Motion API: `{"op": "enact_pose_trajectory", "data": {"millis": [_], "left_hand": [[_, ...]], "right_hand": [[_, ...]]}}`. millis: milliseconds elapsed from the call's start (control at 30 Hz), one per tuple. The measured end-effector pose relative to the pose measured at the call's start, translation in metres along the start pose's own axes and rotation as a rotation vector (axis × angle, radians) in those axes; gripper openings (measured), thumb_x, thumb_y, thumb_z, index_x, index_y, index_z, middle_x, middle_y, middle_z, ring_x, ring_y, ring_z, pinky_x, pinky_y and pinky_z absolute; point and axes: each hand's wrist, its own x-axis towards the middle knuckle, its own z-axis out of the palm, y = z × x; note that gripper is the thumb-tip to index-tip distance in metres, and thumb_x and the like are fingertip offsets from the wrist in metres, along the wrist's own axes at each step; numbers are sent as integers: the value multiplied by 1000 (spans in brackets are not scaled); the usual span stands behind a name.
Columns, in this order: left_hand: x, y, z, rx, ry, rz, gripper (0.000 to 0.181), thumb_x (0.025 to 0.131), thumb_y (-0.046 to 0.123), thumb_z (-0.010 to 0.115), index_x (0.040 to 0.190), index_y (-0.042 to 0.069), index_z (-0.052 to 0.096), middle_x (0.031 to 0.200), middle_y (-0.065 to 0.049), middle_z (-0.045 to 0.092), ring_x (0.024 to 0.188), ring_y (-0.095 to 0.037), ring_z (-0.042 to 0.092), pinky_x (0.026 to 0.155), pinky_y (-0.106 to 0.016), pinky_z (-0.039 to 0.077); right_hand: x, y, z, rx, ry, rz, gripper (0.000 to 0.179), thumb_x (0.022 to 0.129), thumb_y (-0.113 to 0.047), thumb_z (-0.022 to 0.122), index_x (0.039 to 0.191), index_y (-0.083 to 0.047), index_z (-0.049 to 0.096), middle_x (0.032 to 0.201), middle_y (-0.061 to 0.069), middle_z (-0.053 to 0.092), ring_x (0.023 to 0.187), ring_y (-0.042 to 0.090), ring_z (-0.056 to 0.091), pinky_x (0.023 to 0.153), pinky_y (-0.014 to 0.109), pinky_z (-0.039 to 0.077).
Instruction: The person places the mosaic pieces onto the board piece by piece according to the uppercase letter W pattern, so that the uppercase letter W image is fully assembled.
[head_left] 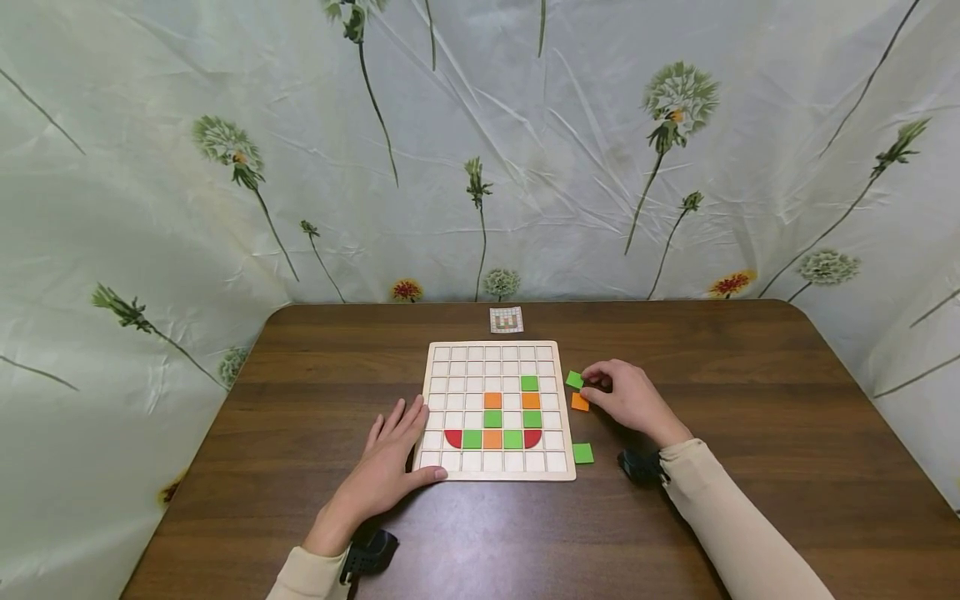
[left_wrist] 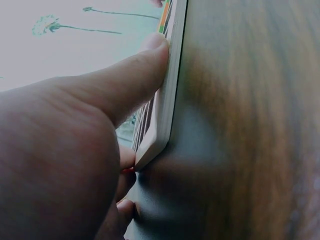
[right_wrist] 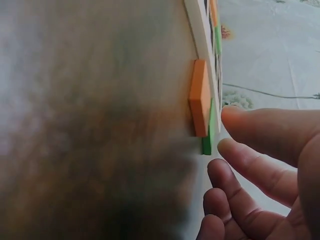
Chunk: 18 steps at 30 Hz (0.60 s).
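Note:
A square wooden grid board (head_left: 495, 477) lies on the table and holds green, orange and red tiles. My left hand (head_left: 386, 467) rests at its left edge, fingers stretched out and thumb on the front left corner. In the left wrist view the thumb (left_wrist: 142, 65) lies over the board's rim. Right of the board, my right hand (head_left: 633, 400) hovers beside a loose orange tile (head_left: 580, 402) and a loose green tile (head_left: 574, 379). Its thumb and index finger stand apart with nothing between them. In the right wrist view the orange tile (right_wrist: 200, 100) partly hides the green one (right_wrist: 210, 135).
Another green tile (head_left: 582, 453) lies by the board's front right side. A small printed pattern card (head_left: 506, 320) sits behind the board on the brown table (head_left: 337, 358). A floral curtain (head_left: 570, 167) hangs behind the table.

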Motion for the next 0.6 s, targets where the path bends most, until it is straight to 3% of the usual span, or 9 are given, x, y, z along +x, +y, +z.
{"op": "enact_pose_trajectory", "data": {"millis": [600], "left_hand": [[-1,1,-2,-5,-15,-12,103,87,56,72,160,7,20,168,-8,9,154,-35,1,119,-61,-1]], "right_hand": [[15,-1,0,-54,-49,17,25,92,-10,72,115,0,72,105,13,67,92,27,59,85,47,52]]}}
